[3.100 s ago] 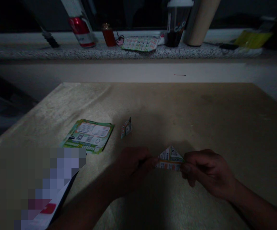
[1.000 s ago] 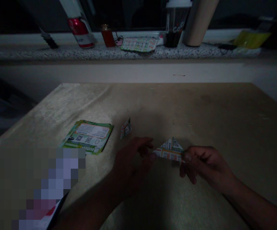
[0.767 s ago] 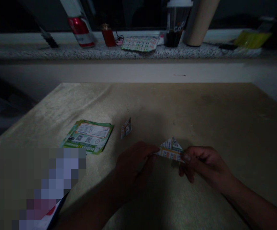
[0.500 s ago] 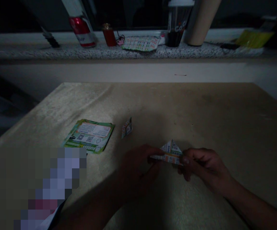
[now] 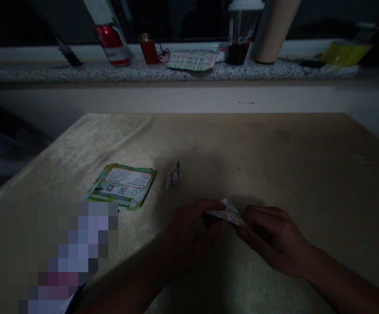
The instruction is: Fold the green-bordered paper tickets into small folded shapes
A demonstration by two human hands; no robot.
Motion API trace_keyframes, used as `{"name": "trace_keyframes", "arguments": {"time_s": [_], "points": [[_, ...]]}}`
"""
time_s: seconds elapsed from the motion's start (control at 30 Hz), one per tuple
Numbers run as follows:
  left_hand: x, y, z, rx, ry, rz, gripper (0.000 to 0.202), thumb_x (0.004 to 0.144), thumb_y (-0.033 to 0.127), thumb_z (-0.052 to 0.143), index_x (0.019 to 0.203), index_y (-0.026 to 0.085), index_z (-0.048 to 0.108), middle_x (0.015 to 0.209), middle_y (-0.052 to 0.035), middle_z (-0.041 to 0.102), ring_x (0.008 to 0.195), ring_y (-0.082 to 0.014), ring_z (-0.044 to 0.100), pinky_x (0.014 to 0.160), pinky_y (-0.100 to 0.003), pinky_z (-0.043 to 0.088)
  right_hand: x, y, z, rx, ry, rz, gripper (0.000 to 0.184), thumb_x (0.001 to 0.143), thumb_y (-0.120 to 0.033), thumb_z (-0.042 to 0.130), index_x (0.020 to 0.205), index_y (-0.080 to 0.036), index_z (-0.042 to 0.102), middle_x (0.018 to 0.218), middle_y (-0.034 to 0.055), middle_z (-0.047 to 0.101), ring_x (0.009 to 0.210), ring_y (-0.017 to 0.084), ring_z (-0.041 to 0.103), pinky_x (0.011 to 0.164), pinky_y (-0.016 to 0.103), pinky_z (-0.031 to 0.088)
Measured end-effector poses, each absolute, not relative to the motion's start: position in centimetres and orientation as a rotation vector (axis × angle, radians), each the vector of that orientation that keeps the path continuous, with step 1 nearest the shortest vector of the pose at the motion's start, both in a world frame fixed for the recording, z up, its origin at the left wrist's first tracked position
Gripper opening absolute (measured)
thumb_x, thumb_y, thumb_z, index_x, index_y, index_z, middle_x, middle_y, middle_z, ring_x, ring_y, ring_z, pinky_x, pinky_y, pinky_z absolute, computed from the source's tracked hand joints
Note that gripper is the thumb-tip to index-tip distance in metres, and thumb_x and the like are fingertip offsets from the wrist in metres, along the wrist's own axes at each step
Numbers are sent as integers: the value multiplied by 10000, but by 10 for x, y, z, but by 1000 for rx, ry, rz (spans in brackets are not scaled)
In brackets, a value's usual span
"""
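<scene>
A small folded paper (image 5: 229,213), printed in white, orange and green, is pinched at its left part between the thumb and fingers of my left hand (image 5: 189,231). Its peak points up and away from me. My right hand (image 5: 279,237) has its bent fingers and thumb closed around the paper's right corner, which they partly cover. Beyond my left hand, another small folded paper piece (image 5: 173,175) stands on the table. To its left lies a stack of green printed sheets (image 5: 124,185).
The brownish table (image 5: 274,148) reaches to a wall with a speckled stone sill (image 5: 94,73). On the sill stand a red and white can (image 5: 111,46), a red lighter (image 5: 149,50), a crumpled printed packet (image 5: 192,60), a lidded cup (image 5: 240,37) and a tan cylinder (image 5: 276,30). Blurred blocks cover the lower left.
The folded paper has tilted and turned, so less of its printed face shows. My right hand has shifted slightly down and left, its fingers bending more over the right corner.
</scene>
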State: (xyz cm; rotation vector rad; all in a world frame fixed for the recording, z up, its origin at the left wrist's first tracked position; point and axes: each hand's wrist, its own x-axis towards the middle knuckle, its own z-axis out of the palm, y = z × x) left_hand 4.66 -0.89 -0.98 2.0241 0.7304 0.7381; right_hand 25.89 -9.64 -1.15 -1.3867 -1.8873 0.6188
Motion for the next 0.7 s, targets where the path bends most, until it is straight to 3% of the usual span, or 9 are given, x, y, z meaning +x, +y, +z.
{"name": "trace_keyframes", "arguments": {"time_s": [0.1, 0.23, 0.43, 0.7], "points": [[47, -10, -10, 2061, 745, 751, 259, 906, 269, 665, 1164, 244, 668, 956, -12, 757, 808, -151, 703, 741, -246, 575, 258, -96, -12, -1385, -1890, 604, 296, 975, -236, 567, 708, -201, 445, 617, -56, 397, 517, 82, 395, 500, 257, 277], [47, -12, -8, 2113, 781, 757, 311, 887, 275, 681, 1194, 248, 645, 1011, -19, 754, 867, -163, 715, 809, -277, 572, 257, -96, -11, -1380, -1890, 577, 299, 971, -220, 569, 706, -205, 431, 616, -55, 403, 521, 82, 403, 496, 251, 283], [46, -11, -9, 2116, 781, 729, 326, 892, 256, 670, 1216, 260, 638, 1032, -18, 761, 882, -169, 719, 801, -275, 574, 257, -94, -8, -1353, -1877, 562, 311, 981, -201, 554, 708, -212, 405, 611, -64, 379, 510, 75, 384, 486, 246, 277], [47, -14, -12, 2121, 737, 756, 340, 894, 232, 666, 1232, 252, 630, 1037, -23, 759, 849, -155, 718, 771, -246, 578, 258, -95, -11, -1376, -1863, 582, 296, 990, -222, 546, 713, -208, 441, 610, -55, 408, 514, 84, 413, 493, 257, 289]]}}
